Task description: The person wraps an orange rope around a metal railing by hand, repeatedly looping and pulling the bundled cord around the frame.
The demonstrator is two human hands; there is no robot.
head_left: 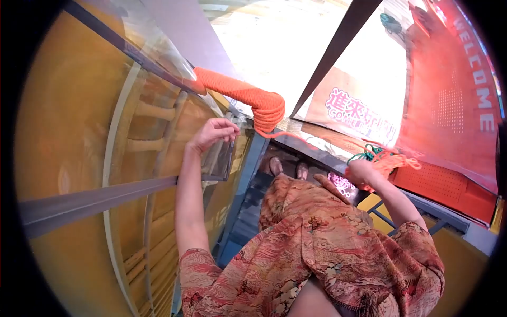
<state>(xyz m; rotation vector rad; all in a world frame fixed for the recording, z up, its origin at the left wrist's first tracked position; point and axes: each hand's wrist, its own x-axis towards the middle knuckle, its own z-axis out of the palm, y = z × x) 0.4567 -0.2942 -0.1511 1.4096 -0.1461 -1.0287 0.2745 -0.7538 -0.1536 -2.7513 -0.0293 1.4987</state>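
Observation:
Thick orange rope (259,108) is wound in tight turns around a bar, just above and to the right of my left hand. From the winding, a single strand (296,136) runs right toward the orange rope bundle (388,164). My right hand (362,174) is closed around that bundle, whose loose loops stick out beyond the fist. Some green cord (371,152) shows behind the knuckles. My left hand (214,134) has its fingers curled together and is apart from the winding; whatever may be between its fingertips is hidden.
A grey metal rail (100,205) passes behind my left forearm, beside a yellow panel (58,121). At the right hang a red WELCOME banner (449,100) and a sign (359,111) with pink characters. A perforated red-orange panel (430,187) is below. My shoes (275,166) show below the ledge.

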